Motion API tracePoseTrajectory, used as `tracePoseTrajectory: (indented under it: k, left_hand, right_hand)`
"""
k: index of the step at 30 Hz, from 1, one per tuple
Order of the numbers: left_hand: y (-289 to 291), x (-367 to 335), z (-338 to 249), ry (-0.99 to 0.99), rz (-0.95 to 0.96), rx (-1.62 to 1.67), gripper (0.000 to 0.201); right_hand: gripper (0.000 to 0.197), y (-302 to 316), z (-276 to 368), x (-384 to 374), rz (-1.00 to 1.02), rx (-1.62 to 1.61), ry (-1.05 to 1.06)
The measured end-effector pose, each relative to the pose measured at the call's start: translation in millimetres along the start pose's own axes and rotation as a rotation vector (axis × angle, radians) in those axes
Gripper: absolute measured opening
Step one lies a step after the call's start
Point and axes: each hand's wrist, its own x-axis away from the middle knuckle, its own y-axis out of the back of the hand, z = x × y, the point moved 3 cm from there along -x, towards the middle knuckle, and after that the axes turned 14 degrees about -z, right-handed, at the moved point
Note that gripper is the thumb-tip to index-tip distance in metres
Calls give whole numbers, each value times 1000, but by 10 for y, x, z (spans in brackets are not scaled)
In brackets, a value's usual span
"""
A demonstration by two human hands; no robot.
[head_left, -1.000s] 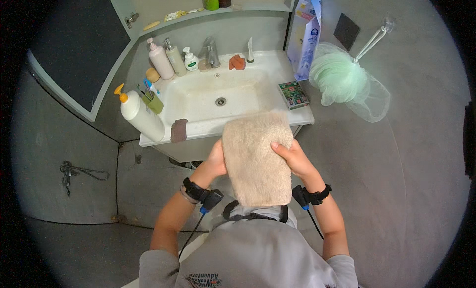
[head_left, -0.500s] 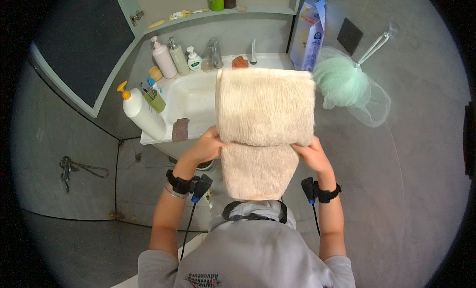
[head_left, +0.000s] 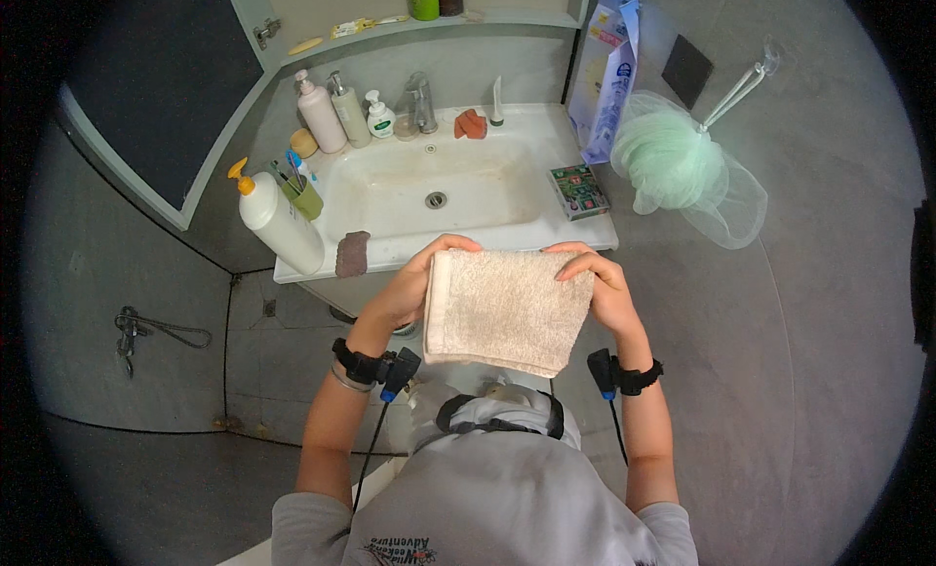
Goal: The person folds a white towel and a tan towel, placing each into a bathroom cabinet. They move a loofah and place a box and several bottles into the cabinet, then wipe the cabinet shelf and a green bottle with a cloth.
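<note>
A cream towel (head_left: 507,312), folded into a rough rectangle, hangs between my two hands in front of the sink's near edge. My left hand (head_left: 414,288) grips its upper left corner, the fingers behind the cloth. On the other side, my right hand (head_left: 597,285) is closed on the upper right corner, with some fingers bent over the front. Beyond the towel lies the white sink (head_left: 390,230) with its drain visible. A brown cloth (head_left: 352,254) drapes over the sink's front rim, left of my left hand.
A large white pump bottle (head_left: 280,220) and a green toothbrush cup (head_left: 304,197) stand at the sink's left. More pump bottles (head_left: 320,113) flank the faucet (head_left: 421,103). A small patterned box (head_left: 579,193) rests on the right rim. A mint bath puff (head_left: 668,152) hangs on the right wall.
The raised upper part of the towel has come down toward me, leaving one smaller folded rectangle. The sink basin and patterned box are now uncovered. My hands hold the top corners.
</note>
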Motion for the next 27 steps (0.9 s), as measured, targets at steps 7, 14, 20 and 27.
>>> tracePoseTrajectory:
  k: [7, 14, 20, 27]
  left_hand:
    - [199, -16, 162, -117, -78, -398, 22]
    - [-121, 340, -239, -465, 42, -699, 42]
    - [-53, 240, -200, -615, 72, -635, 39]
    - [-82, 279, -195, -571, 14, -538, 15]
  right_hand:
    - [19, 56, -143, 17, -107, -142, -119]
    - [23, 65, 104, 80, 24, -27, 93]
    - [24, 61, -32, 65, 4, -39, 18]
    - [22, 89, -50, 91, 10, 38, 88]
